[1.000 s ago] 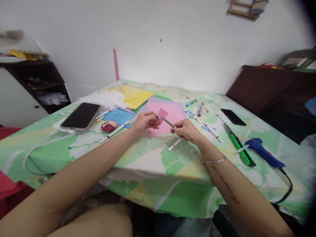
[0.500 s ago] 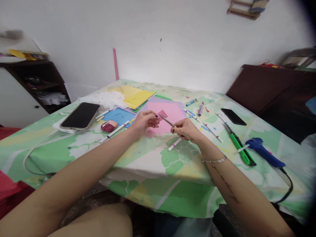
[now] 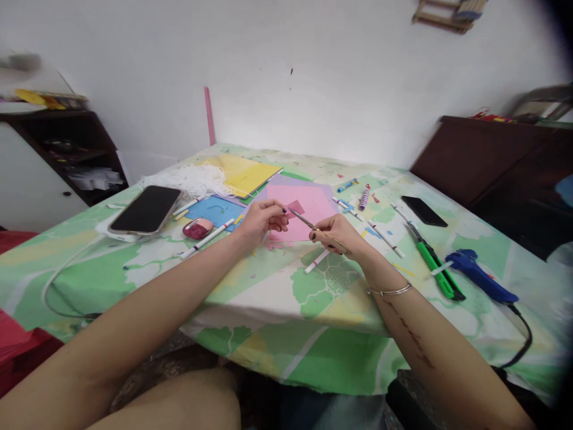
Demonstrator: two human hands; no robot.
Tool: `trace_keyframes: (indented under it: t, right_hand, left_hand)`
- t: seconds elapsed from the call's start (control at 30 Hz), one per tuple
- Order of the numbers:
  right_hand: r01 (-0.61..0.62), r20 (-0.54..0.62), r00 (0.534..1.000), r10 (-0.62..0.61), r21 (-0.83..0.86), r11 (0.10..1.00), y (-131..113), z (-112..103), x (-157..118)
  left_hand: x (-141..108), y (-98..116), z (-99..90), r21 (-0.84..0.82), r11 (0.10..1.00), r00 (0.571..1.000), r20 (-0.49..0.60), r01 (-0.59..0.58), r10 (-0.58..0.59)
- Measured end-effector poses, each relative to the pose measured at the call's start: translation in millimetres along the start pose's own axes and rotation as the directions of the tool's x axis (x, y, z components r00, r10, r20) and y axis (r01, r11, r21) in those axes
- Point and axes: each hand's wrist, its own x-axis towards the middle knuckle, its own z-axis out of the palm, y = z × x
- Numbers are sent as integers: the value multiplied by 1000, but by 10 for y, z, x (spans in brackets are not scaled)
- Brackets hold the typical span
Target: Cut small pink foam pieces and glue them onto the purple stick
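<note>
My right hand (image 3: 335, 235) is closed round the handles of scissors (image 3: 304, 220), whose blades point up and left toward my left hand. My left hand (image 3: 268, 219) has its thumb and fingers pinched together near the blade tips; what sits between them is too small to make out. Beneath the tips, a small dark pink square (image 3: 296, 207) shows against a larger pink sheet (image 3: 313, 200), which lies on lilac paper (image 3: 280, 180). Small pink scraps (image 3: 280, 245) lie below my left hand.
To the left are a large phone (image 3: 145, 210), white string (image 3: 192, 180), yellow folder (image 3: 246, 174), blue paper (image 3: 215, 210) and markers. To the right lie a green cutter (image 3: 434, 263), blue glue gun (image 3: 483, 278) and black phone (image 3: 424, 211).
</note>
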Motion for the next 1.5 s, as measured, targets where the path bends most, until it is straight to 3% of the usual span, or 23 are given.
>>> trace_keyframes:
  t: [0.67, 1.5]
  right_hand:
    - [-27, 8, 1000, 27, 9, 1000, -15, -2, 3]
    - [-37, -37, 999, 36, -16, 999, -24, 3, 0]
  left_hand:
    - [-7, 11, 7, 13, 1000, 999, -54, 0, 1]
    - [-3, -13, 4, -33, 999, 999, -39, -33, 32]
